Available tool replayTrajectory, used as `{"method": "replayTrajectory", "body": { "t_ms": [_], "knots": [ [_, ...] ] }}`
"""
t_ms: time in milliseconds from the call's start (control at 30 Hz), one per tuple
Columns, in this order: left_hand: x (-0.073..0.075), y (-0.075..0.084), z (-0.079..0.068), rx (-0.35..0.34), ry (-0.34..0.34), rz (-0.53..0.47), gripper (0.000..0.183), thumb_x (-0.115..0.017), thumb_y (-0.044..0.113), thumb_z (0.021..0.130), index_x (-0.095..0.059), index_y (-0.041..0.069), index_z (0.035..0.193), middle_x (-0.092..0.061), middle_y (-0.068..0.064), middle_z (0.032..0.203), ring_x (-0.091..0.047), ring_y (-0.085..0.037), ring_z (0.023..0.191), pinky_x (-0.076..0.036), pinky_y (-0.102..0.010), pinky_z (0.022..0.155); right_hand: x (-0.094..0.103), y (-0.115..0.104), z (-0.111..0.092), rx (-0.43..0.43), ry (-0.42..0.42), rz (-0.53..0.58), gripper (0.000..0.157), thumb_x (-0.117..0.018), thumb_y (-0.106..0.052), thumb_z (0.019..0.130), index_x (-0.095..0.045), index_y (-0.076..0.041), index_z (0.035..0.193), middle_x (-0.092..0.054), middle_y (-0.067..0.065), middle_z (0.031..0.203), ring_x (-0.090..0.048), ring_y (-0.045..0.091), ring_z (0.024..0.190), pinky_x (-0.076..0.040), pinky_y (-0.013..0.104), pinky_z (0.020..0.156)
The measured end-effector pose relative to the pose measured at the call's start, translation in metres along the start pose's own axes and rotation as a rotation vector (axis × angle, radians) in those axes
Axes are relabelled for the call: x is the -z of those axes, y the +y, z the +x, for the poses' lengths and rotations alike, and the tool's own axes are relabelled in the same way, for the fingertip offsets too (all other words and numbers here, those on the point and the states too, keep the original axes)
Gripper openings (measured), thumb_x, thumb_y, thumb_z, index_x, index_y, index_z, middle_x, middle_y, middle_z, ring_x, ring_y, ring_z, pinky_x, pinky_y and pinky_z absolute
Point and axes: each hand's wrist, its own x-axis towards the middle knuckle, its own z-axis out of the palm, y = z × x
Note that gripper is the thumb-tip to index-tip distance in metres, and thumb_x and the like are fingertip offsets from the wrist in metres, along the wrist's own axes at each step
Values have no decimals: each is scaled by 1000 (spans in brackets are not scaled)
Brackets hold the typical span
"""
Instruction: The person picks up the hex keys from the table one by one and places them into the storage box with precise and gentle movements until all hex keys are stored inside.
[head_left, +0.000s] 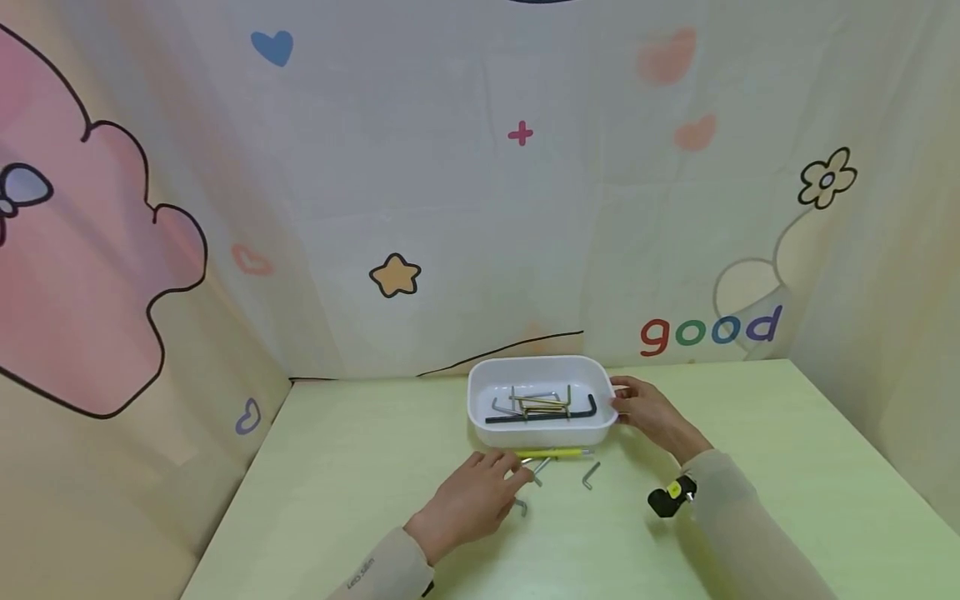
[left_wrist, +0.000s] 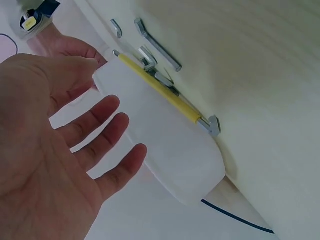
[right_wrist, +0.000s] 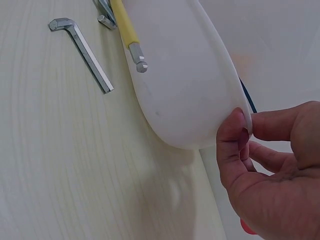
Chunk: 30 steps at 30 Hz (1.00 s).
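Observation:
A white plastic tray (head_left: 495, 433) stands near the back of the table with several hex keys inside, among them a long black hex key (head_left: 540, 416) and gold and silver ones. My right hand (head_left: 652, 414) pinches the tray's right rim between thumb and fingers, as the right wrist view also shows. In front of the tray lies a yellow-sleeved hex key (left_wrist: 160, 89). My left hand (head_left: 471, 500) hovers low beside it, fingers loosely spread and holding nothing. Around it lie small silver hex keys, one (head_left: 522, 506) partly hidden by the hand.
Another silver hex key (head_left: 591, 475) lies on the pale table (head_left: 337, 467), right of the left hand. A printed curtain (head_left: 450, 167) hangs close behind the tray and along both sides. A black wrist device (head_left: 667, 498) sticks out from the right sleeve.

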Motion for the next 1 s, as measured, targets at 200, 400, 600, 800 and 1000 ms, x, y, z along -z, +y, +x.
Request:
{"method": "replayTrajectory", "body": {
  "t_ms": [200,400,600,800,1000],
  "knots": [
    [-1,2,1,29,-68,21,34,-64,31,94,-52,29,126,-58,7,120,-53,-15,114,-50,-31,90,1,0,1,10,-6,-3,52,-47,-4,100,-32,-2,149,-43,20,128,-50,27,107,-53,27,88],
    [-2,3,5,34,-82,19,35,-65,29,93,-53,29,126,-59,7,117,-54,-15,111,-49,-29,87,2,1,1,9,-4,-10,52,-47,-5,100,-33,-2,149,-43,19,126,-51,26,106,-54,27,89],
    [-5,5,6,31,-109,-4,44,-68,18,90,-54,31,129,-59,7,119,-55,-15,109,-49,-30,91,1,1,1,-2,1,2,52,-47,-4,100,-32,-1,149,-43,19,126,-51,25,105,-53,25,86],
    [-7,4,7,36,-131,1,46,-69,16,89,-54,31,130,-59,8,119,-55,-14,110,-49,-29,90,0,-2,-1,-2,-3,-4,52,-46,-4,100,-31,-1,150,-43,20,128,-51,25,106,-53,26,87],
    [-10,4,11,42,-158,-6,36,-65,17,93,-57,29,126,-60,7,115,-56,-13,103,-50,-28,84,0,-2,0,13,-5,16,52,-47,-3,99,-32,1,149,-44,20,125,-51,24,103,-53,24,84]
  ]
}}
